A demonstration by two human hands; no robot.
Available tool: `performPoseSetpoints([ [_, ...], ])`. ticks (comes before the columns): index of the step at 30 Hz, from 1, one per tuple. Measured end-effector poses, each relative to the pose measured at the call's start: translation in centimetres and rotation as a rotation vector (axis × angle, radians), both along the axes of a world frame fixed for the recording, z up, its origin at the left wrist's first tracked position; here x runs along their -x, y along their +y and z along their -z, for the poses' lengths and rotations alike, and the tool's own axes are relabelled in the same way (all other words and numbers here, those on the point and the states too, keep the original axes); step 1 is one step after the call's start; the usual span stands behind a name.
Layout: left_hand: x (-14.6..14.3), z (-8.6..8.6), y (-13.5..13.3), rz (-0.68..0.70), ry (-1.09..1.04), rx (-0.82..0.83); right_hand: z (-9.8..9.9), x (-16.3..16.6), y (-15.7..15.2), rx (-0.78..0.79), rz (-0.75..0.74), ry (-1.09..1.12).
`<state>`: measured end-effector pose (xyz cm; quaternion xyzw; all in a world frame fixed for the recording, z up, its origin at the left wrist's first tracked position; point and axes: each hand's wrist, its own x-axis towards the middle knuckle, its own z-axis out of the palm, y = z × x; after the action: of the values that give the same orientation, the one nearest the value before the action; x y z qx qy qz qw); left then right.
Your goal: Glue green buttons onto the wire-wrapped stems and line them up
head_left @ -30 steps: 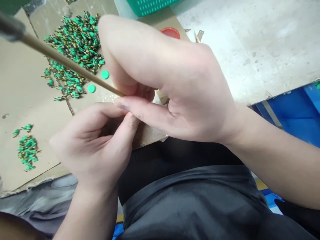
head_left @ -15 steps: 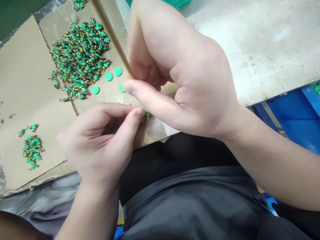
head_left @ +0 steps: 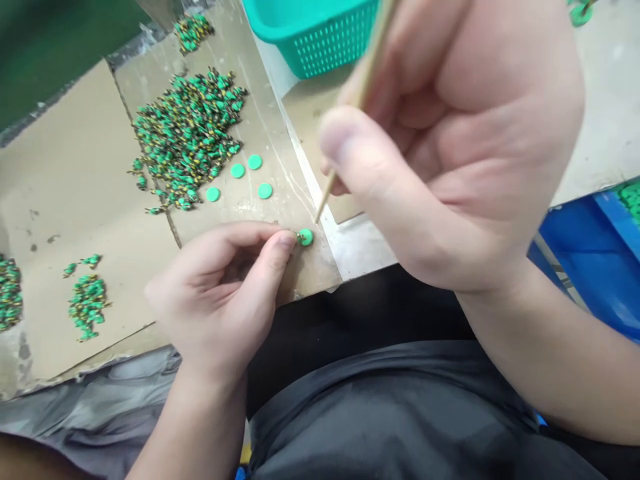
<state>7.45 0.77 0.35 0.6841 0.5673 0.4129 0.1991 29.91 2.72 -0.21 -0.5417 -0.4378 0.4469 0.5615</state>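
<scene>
"With the left hand (head_left: pixel 215 297) pinched shut, what's at its fingertips?"

"A small green disc (head_left: pixel 305 237); the gripped edge is hard to make out."

"And the wooden skewer (head_left: pixel 371 73)?"

"Its tip is just beside the disc, and the right hand (head_left: pixel 450 153) clamps its partly hidden shaft."

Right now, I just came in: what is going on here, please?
A person works with both bare hands over a cardboard sheet. The left hand pinches a small green disc with a dark-and-yellow bit on it. The right hand holds a thin wooden stick, its tip near that disc. Four loose green discs and a heap of small green-and-yellow pieces lie close by.
</scene>
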Motion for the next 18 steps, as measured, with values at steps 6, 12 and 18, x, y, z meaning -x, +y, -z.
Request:
performPoseSetpoints([
  [6, 1.0, -0.8, -1.1, 0.007, -0.119, 0.087, -0.4, -0.4, -3.0, -0.081, -0.040, 0.030],
  [12, 2.3, -2.0, -2.0, 0.090, -0.069, -0.017, 0.1, -0.9, -3.8, -0.209, -0.047, 0.069],
  [18, 2.6, -3.1, -2.5, 0.120, -0.048, -0.086, 0.2, -1.0, -3.8, -0.178, -0.072, 0.065],
])
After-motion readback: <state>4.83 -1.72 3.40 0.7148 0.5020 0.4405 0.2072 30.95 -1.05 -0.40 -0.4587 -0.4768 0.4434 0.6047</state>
